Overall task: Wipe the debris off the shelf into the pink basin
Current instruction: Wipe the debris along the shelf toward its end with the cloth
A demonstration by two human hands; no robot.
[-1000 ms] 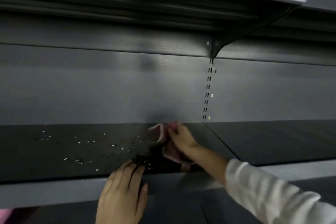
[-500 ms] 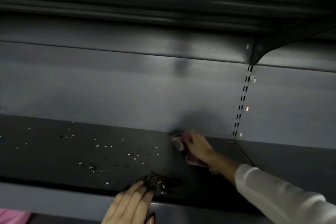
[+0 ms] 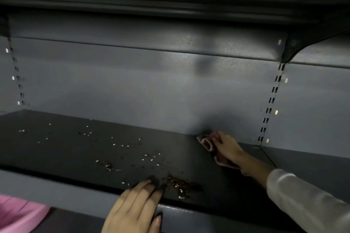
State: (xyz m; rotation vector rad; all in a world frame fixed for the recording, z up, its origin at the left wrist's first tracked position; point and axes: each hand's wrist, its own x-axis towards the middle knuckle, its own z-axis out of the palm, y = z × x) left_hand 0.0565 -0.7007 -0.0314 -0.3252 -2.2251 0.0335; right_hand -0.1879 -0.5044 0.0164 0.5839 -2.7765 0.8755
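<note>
The dark grey shelf point(image 3: 56, 149) carries scattered pale and brown debris point(image 3: 132, 143) across its middle, with a denser pile point(image 3: 180, 185) near the front edge. My right hand point(image 3: 227, 147) presses a folded pink cloth point(image 3: 206, 143) onto the shelf at its back, against the rear wall. My left hand point(image 3: 136, 208) rests flat over the shelf's front lip, fingers together, fingertips just left of the pile, holding nothing. A corner of the pink basin point(image 3: 17, 215) shows at the bottom left, below the shelf's edge.
An upper shelf overhangs closely, with a bracket point(image 3: 291, 47) at the right. Slotted uprights point(image 3: 270, 102) run down the back wall at right and at the far left point(image 3: 18, 79). A second shelf panel point(image 3: 312, 166) continues to the right.
The view has swung left and down, showing more of the shelf and the basin. My right hand with the cloth has gone from mid-shelf to the back wall. My left hand stays at the front lip.
</note>
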